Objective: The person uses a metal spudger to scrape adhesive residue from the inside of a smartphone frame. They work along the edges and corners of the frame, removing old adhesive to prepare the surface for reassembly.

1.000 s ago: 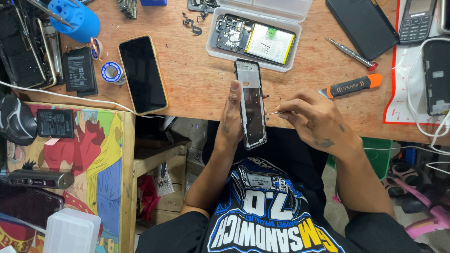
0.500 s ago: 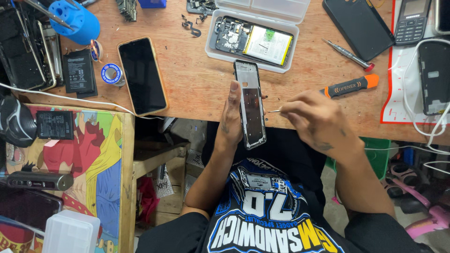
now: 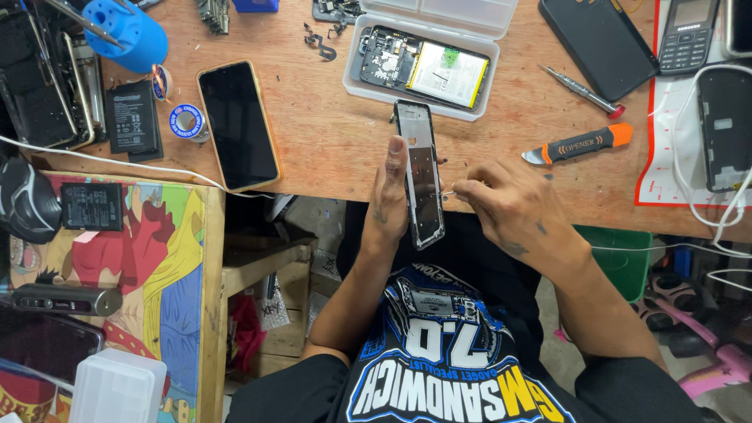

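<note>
Left hand [image 3: 389, 205] fingers gripping an upright phone frame [image 3: 419, 174], right hand [image 3: 513, 210] fingers pinching a thin tool [image 3: 446, 193] against its right edge, above the counter's [image 3: 329, 141] near edge.

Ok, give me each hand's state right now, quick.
Left hand: closed on the phone frame, held upright.
Right hand: pinching a thin tool against the frame's edge.

Colour rundown: the bench [image 3: 329, 149] is bare orange-brown wood. The phone frame [image 3: 419, 174] is black with a silver edge. The plastic tray [image 3: 368, 88] is clear and whitish, and the opened phone [image 3: 423, 69] in it is black with a white battery carrying a green patch. The pry tool [image 3: 581, 144] has a dark grey handle with an orange end. The side table [image 3: 149, 258] wears a loud cartoon print in red, yellow, blue and green. The shirt [image 3: 454, 360] is black with blue, white and yellow lettering.
</note>
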